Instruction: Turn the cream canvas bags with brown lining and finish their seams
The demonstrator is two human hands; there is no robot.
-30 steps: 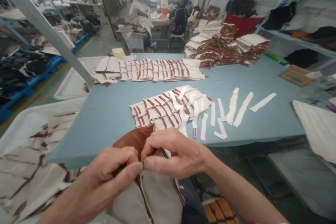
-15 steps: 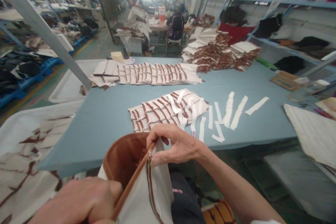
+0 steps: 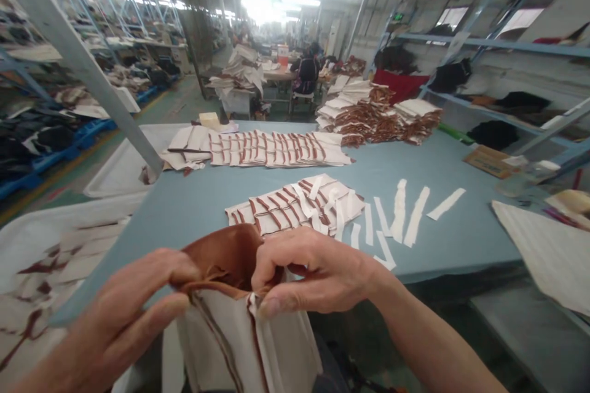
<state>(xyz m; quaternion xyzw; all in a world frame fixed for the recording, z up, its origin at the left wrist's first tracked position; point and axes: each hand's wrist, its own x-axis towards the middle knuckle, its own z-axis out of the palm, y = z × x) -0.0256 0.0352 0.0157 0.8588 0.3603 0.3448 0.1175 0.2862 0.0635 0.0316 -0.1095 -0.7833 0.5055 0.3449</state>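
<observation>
I hold a cream fabric pouch [image 3: 239,338] with a brown lining and brown trim in front of the blue table [image 3: 193,209]. My left hand [image 3: 120,319] pinches the left side of its open brown rim. My right hand [image 3: 313,273] pinches the right side of the rim, fingers curled over the edge. The brown lining [image 3: 225,255] shows between both hands. Beyond them on the table lies a fanned row of cream pieces with brown stripes [image 3: 290,202].
White fabric strips [image 3: 405,215] lie right of the near row. A longer row of striped pieces [image 3: 262,147] and stacked piles [image 3: 378,113] sit farther back. White bins [image 3: 41,239] stand at left, shelving at right, a seated person [image 3: 304,73] far behind.
Both hands pulled apart half a second ago, then came back level at the pouch rim, which is now spread open. The view has tilted upward.
</observation>
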